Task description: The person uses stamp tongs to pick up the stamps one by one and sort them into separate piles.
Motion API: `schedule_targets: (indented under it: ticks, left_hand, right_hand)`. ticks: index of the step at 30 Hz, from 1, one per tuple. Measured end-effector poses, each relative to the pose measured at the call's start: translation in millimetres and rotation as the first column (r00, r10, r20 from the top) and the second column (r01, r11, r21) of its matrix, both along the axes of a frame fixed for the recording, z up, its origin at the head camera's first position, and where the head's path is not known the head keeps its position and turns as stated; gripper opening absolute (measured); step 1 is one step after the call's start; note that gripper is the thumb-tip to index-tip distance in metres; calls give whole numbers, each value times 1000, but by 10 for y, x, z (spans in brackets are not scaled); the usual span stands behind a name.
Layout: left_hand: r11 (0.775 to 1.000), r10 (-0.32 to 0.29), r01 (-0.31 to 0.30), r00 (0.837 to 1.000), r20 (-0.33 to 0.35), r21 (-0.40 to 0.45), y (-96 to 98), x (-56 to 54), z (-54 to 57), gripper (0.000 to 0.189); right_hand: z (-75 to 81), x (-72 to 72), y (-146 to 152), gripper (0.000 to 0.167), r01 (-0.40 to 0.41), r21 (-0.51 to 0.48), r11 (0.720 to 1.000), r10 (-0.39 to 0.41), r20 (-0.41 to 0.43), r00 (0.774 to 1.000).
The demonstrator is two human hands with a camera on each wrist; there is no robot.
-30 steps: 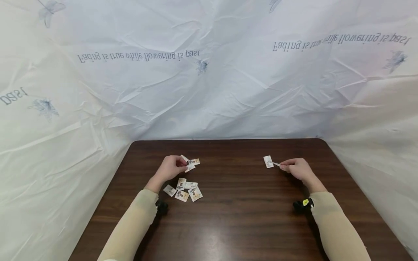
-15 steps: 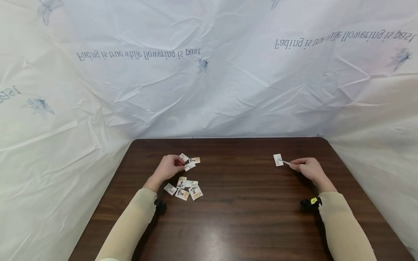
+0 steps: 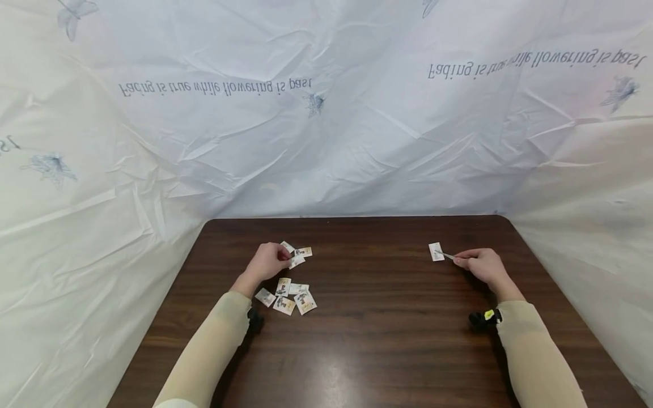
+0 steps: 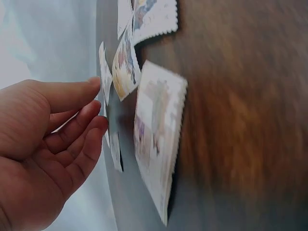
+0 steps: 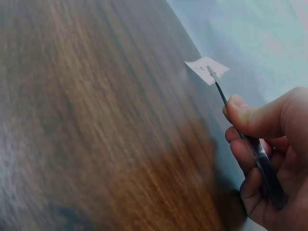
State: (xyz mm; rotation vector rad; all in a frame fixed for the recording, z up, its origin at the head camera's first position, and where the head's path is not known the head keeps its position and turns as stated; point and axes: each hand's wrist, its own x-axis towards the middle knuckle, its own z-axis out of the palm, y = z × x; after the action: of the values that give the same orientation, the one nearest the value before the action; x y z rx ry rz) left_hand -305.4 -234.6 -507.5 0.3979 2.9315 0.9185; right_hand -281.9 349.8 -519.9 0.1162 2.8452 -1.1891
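Note:
My right hand [image 3: 482, 265] grips a pair of metal tweezers [image 5: 262, 163] between thumb and fingers. The tweezer tips overlap a small pale postage stamp [image 5: 202, 67] over the right side of the table, at its edge in the head view. Across the table, my left hand [image 3: 267, 260] has its fingers loosely bent, with the fingertips right at a small group of stamps [image 3: 303, 251]. In the left wrist view, a gap shows between thumb [image 4: 72, 94] and fingers, and a stamp with perforated edges [image 4: 159, 120] lies just beyond them.
Nearer than the left hand, several more stamps [image 3: 284, 305] lie loosely clustered, some overlapping. The dark wooden table [image 3: 367, 317] has rounded far corners. White printed sheeting [image 3: 347, 141] hangs behind it and along both sides.
My right hand has moved to the right, with the tweezers and the stamp at their tips, mostly in the first half second. The left hand and the stamps near it have hardly moved.

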Motion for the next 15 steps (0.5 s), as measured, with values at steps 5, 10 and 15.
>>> schedule_targets:
  ticks: [5,10,15]
  left_hand:
    - [1000,20,-20,1000,20,-16,47,-17,-6,7]
    - [999,23,-22,999,33,-30,59,-33,-26,7]
    - [999,10,-8,999,43,-47,61,-40,-27,5]
  right_hand:
    - [-19,-4,-13,36,23,14,1000,-23,-2,1000]
    - [-6,15,-32,38,9,21,1000,-9,9,1000]
    - [26,32,-13,44,-22,6,1000,21,54,998]
